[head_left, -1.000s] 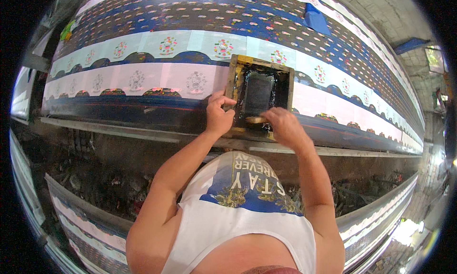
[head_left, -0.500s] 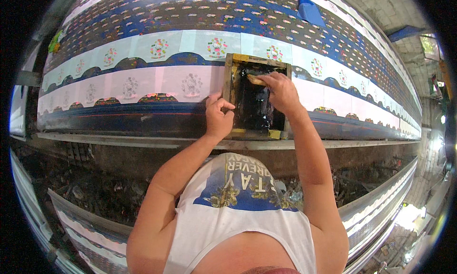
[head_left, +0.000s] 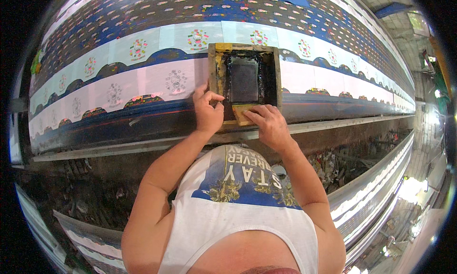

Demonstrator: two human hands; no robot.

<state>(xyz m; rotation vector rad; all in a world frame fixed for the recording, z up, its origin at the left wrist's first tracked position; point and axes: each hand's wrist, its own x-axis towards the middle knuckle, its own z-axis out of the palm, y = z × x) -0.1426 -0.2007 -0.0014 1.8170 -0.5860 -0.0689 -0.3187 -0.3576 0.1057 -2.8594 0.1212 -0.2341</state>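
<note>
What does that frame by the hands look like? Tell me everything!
The frame is a boxy rectangle that looks wooden, with worn brown sides and yellow patches on its far edge. Inside, wet-looking black smears surround a dark grey panel. It lies flat, covering parts of the pink sheets and mint sheets. The left hand is at its left side, seemingly touching it; the right hand holds a wooden block at its near end.

"How many hands?"
"Two bare ones: one left hand (head_left: pixel 208 109), one right hand (head_left: pixel 272 125)."
"Tools?"
"One open rectangular wooden frame (head_left: pixel 213 74) and one flat tan wooden scraper (head_left: pixel 242 114)."
"Printed sheets?"
"One row of pale pink sheets (head_left: pixel 151 82), one of mint-green sheets (head_left: pixel 169 38) (too small toward the rim to count singly)."
</note>
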